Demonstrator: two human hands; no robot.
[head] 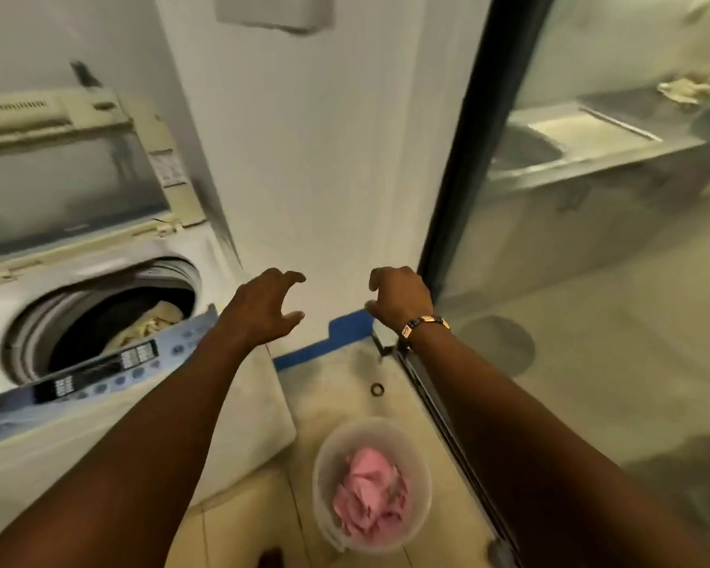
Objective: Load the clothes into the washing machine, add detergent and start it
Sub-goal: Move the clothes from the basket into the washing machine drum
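At the left stands the white top-loading washing machine (99, 280), its lid raised and its round drum open — some pale yellowish cloth (152, 321) already lies inside, behind the blue control panel (99, 371). Over the machine's near right corner the left hand (263, 309) hangs in the air, fingers spread and hooked, its grip apart and holding nothing. Just to the right the right hand (398, 299), a beaded bracelet (425, 323) at the wrist, is the same: loosely curled, empty, touching nothing.

Below and between the two forearms, on the tiled floor (345, 383) beside the machine, sits a round translucent plastic basket (423, 485) with a crumpled pink garment (365, 498) in it. That cloth looks light, soft and limp — likely to sag and trail when lifted, not slippery or fragile. Gathering the bunched middle into one fist should take it whole, the other hand catching loose ends clear of the basket's rim.
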